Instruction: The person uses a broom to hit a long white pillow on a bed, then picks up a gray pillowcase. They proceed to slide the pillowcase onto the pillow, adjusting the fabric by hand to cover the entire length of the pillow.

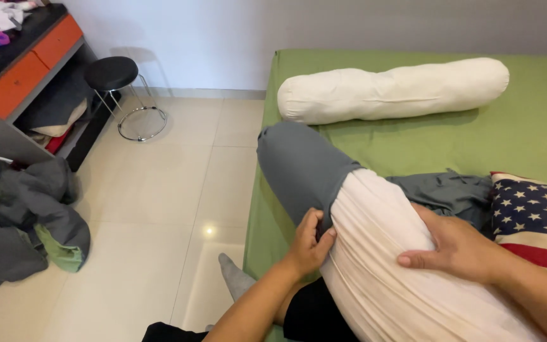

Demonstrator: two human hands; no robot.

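Observation:
A white bolster pillow (381,253) lies across my lap and the bed, its far end inside a grey cover (299,168). My left hand (308,244) pinches the open edge of the grey cover where it meets the white pillow. My right hand (454,247) lies flat on the white pillow, fingers together, pressing it. Loose grey cover fabric (451,193) is bunched beyond my right hand.
A second white bolster (394,88) lies at the far side of the green-sheeted bed (520,133). A flag-patterned pillow (533,218) sits at right. On the tiled floor stand a black stool (112,73), an orange-drawered desk (23,66), a heap of grey bedding (26,215).

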